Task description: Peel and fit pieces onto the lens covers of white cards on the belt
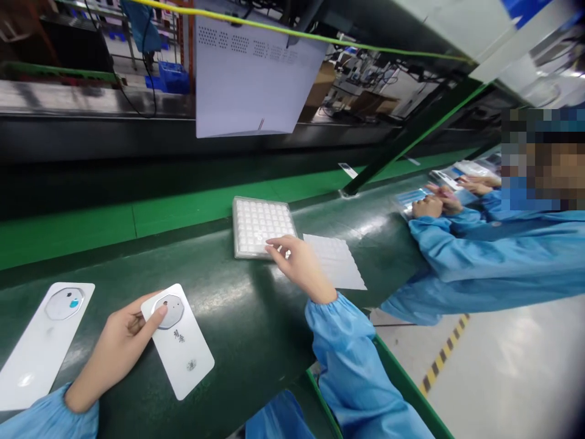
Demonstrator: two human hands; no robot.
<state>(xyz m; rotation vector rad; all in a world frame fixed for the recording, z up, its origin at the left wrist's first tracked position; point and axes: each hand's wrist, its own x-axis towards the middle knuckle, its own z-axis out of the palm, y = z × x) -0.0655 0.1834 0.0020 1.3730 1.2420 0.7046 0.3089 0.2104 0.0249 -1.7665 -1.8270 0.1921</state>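
My left hand point(125, 335) grips a white phone back cover point(187, 350) near its top, with the thumb over the round camera plate point(171, 311). Dark characters and a small round mark show on the cover's face. My right hand point(299, 262) reaches over a clear tray point(262, 225) filled with rows of small white pieces. Its thumb and index finger are drawn close together at the tray's near right part; whether a piece is between them is too small to tell. A second white back cover point(39, 360) lies to the left of my left hand, with a blue spot on its camera plate.
A white sheet point(336, 262) with a wavy edge lies right of the tray. Behind the dark green bench point(247, 323) runs a bright green strip point(183, 216). A slanted green post point(411, 140) stands at the back. Co-workers' hands point(434, 204) work at the right.
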